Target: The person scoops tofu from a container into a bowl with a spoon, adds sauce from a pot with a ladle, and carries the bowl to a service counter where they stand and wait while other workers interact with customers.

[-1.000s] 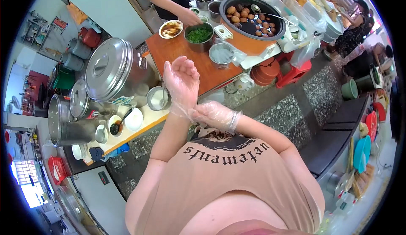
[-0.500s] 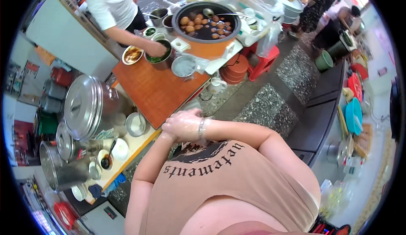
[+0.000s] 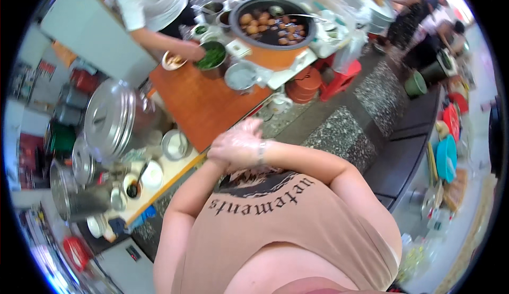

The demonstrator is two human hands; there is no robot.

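Both my hands wear thin clear plastic gloves and meet in front of my chest. My right hand (image 3: 238,143), with a bracelet at the wrist, lies flat over my left hand, its fingers pointing up and away. My left hand is almost wholly hidden under it; only the left forearm (image 3: 185,204) shows, rising from the lower left. Neither hand holds an object that I can see. Just beyond them is the near edge of an orange-brown table (image 3: 207,108), with a small steel bowl (image 3: 175,143) to the left.
A person in a white shirt (image 3: 154,2) reaches to a bowl of greens (image 3: 212,58) at the table's far end. Behind it stands a dark pan of brown balls (image 3: 270,24). A big steel pot lid (image 3: 108,119) is at left, red stools (image 3: 339,77) at right.
My left hand was raised with fingers spread while my right hand held its wrist. Both have come down together toward my chest. The view has swung, and the other person has leaned further over the table.
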